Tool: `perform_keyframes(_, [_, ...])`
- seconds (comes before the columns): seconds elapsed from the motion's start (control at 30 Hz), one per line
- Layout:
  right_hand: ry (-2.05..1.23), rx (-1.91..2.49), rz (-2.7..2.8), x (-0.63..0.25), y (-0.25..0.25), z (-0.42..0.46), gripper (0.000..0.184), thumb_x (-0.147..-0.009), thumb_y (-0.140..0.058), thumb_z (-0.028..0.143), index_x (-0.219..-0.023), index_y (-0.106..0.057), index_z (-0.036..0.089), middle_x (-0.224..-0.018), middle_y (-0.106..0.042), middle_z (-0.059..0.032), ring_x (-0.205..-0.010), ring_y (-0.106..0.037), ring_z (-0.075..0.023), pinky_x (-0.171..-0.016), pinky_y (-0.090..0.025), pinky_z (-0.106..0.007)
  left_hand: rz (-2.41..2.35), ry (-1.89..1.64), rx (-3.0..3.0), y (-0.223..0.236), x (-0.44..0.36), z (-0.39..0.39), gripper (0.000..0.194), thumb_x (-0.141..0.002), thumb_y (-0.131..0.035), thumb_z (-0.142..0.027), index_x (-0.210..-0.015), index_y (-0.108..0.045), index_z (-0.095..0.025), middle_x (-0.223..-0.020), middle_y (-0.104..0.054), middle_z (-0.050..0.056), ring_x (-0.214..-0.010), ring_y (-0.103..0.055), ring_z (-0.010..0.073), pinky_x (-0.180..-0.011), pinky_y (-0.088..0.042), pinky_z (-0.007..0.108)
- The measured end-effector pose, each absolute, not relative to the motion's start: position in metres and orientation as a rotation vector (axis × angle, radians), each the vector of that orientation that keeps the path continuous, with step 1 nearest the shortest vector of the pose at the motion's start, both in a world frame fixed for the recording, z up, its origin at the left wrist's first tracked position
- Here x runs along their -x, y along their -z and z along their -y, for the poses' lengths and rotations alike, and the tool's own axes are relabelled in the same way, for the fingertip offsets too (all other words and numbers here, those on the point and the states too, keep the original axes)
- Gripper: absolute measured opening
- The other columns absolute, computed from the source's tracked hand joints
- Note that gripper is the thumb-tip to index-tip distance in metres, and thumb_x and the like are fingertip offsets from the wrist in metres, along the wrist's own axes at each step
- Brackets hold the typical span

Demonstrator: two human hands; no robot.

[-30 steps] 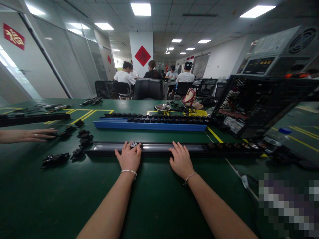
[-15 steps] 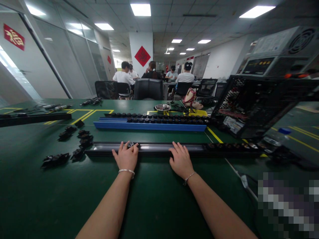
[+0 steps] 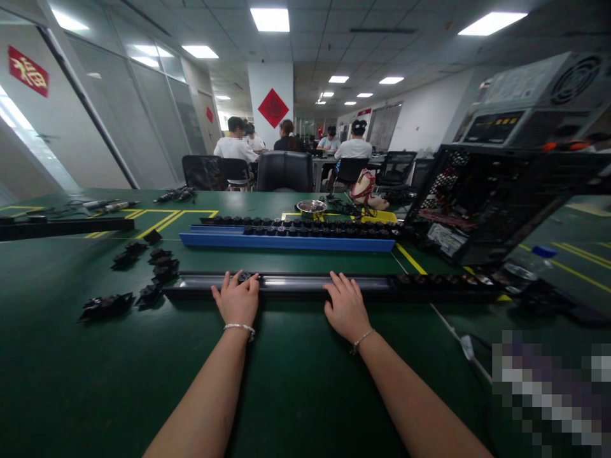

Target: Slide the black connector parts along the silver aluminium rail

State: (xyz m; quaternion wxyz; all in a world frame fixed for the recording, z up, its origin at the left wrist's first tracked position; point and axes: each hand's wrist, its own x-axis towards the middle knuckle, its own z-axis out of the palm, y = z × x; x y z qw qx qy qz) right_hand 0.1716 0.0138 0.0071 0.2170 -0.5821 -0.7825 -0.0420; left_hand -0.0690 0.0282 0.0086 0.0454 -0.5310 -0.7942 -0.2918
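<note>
A long black metal rail (image 3: 291, 285) with a shiny grey channel lies across the table in front of me. My left hand (image 3: 237, 300) is over its left part, fingers closed around a small black socket module (image 3: 245, 277) that sits in the channel. The fingertips partly cover this piece. My right hand (image 3: 347, 305) grips the middle of the rail, its fingers reaching over to the far edge and its thumb nearer me. Several black modules (image 3: 443, 281) fill the rail's right end. Loose black modules (image 3: 165, 270) lie just off its left end.
Behind the rail lies a blue rail (image 3: 286, 242) with a row of black modules. An open computer case (image 3: 453, 210) stands at right, near a blue-capped bottle (image 3: 529, 264). Farther back is a round metal dish (image 3: 311, 207). Another black rail (image 3: 67, 227) lies far left.
My left hand has slid slightly left along the rail, and the small black module has moved left with it. My right hand and the rail have stayed in place.
</note>
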Motion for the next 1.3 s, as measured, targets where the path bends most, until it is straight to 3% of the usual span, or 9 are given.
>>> perform_keyframes(0.5, [0.132, 1.624, 2.171, -0.172, -0.007, -0.015, 0.031, -0.077, -0.048, 0.017, -0.105, -0.062, 0.016, -0.139, -0.044, -0.0098, -0.131, -0.033, -0.0272, -0.109, -0.020, -0.045, 2.432, 0.885, 1.589, -0.008, 0.077, -0.030, 0.034, -0.087, -0.037, -0.035, -0.101, -0.067, -0.040, -0.128, -0.057, -0.001, -0.132, -0.032, 0.0263, -0.107, -0.014, 0.059])
perform_keyframes(0.73, [0.127, 1.621, 2.172, -0.172, -0.006, -0.015, 0.032, -0.077, -0.048, 0.017, -0.106, -0.061, 0.017, -0.140, -0.043, -0.0096, -0.132, -0.032, -0.0266, -0.109, -0.019, -0.045, 2.467, 0.873, 1.544, -0.011, 0.092, -0.032, 0.033, -0.086, -0.040, -0.035, -0.100, -0.069, -0.036, -0.128, -0.057, 0.000, -0.131, -0.034, 0.0275, -0.107, -0.020, 0.054])
perform_keyframes(1.3, [0.124, 1.618, 2.176, -0.173, -0.007, -0.015, 0.031, -0.078, -0.048, 0.017, -0.106, -0.061, 0.017, -0.139, -0.044, -0.0095, -0.132, -0.032, -0.0260, -0.109, -0.020, -0.045, 2.464, 0.858, 1.519, -0.012, 0.098, -0.031, 0.035, -0.087, -0.038, -0.039, -0.097, -0.071, -0.033, -0.126, -0.058, 0.002, -0.132, -0.032, 0.0292, -0.106, -0.020, 0.056])
